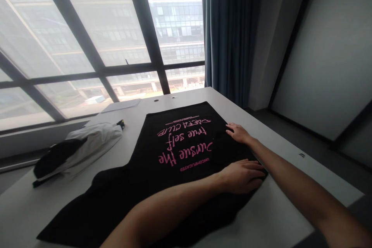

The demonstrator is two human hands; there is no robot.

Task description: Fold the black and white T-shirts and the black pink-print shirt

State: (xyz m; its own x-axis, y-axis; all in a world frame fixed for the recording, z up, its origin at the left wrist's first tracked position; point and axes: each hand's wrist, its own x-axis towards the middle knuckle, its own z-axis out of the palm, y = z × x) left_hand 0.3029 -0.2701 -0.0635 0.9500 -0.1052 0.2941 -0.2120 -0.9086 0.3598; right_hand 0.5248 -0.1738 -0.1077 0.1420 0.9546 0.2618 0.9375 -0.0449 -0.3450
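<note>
A black T-shirt (186, 180) with pink lettering lies spread out on a white table, its print upside down to me and one sleeve reaching to the lower left. My left hand (243, 176) rests flat on the shirt near its right side, fingers stretched towards the edge. Farther up that same side, my right hand (240, 133) touches the shirt's edge with its fingers extended and slightly apart. The shirt's near portion is partly hidden under my left forearm.
On the left of the table (290, 201) lies a crumpled white and black garment (93, 135). A pale flat sheet (122, 105) is at the far edge near the window. A blue curtain (229, 35) hangs behind the table.
</note>
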